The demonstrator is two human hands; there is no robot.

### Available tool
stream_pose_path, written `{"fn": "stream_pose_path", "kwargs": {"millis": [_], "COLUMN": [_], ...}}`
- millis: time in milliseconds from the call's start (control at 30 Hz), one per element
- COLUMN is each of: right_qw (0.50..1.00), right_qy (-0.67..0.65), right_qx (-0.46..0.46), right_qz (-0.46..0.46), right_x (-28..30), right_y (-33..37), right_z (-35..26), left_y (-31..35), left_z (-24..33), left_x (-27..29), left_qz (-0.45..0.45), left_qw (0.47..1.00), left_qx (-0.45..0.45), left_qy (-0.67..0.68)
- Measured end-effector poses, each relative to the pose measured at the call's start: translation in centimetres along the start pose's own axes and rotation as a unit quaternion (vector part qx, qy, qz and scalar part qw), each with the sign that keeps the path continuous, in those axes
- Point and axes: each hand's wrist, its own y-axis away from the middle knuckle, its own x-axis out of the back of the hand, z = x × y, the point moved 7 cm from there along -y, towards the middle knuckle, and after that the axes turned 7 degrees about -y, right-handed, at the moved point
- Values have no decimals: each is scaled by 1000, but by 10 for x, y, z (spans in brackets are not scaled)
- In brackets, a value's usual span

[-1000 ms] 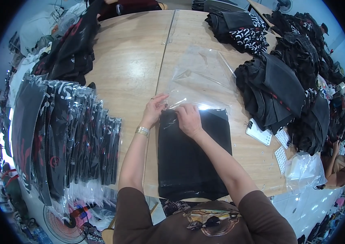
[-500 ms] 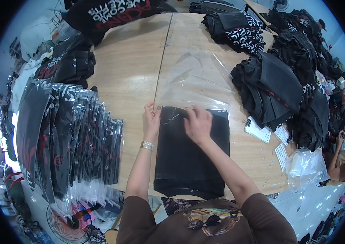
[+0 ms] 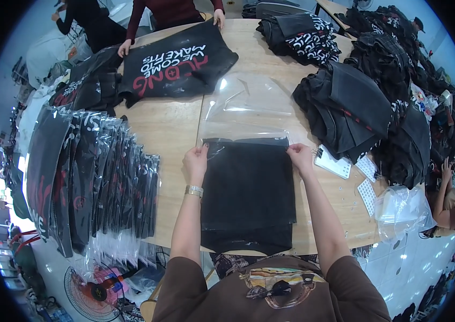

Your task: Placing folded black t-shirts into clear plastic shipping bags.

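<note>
A folded black garment (image 3: 249, 185) lies flat in front of me, close to the table's near edge. Clear plastic from a bag (image 3: 246, 104) spreads beyond the garment's far edge and seems to cover part of it; how far it reaches is hard to see. My left hand (image 3: 195, 161) is closed in a pinch at the far left corner. At the far right corner my right hand (image 3: 301, 156) pinches too, fingertips on the edge where plastic and cloth meet.
Left stands a row of bagged black garments (image 3: 98, 177). Black garment piles (image 3: 340, 107) fill the right, beside a white clipped pad (image 3: 333, 162), sticker sheets (image 3: 367, 197) and clear bags (image 3: 402, 209). Across the table, a co-worker in dark red sleeves handles a printed black garment (image 3: 176, 64).
My right hand has moved from the middle of the garment to its far right corner; my left stays at the left corner. The co-worker's garment has come down flat onto the table.
</note>
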Motion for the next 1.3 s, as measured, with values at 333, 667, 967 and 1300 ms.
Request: {"fn": "stream_pose_path", "kwargs": {"millis": [333, 667, 967, 1300], "right_qw": [992, 984, 982, 978], "right_qy": [123, 175, -125, -167], "right_qx": [10, -32, -77, -101], "right_qz": [-19, -1, -117, -78], "right_x": [-10, -6, -7, -2], "right_y": [1, 14, 3, 5], "right_z": [-27, -32, -5, 12], "left_y": [7, -2, -9, 9], "left_z": [9, -5, -50, -32], "left_x": [15, -4, -6, 13], "left_qz": [126, 19, -51, -6], "left_qw": [985, 997, 996, 999], "left_qx": [-116, 10, 26, -37], "left_qy": [-6, -68, 72, -37]}}
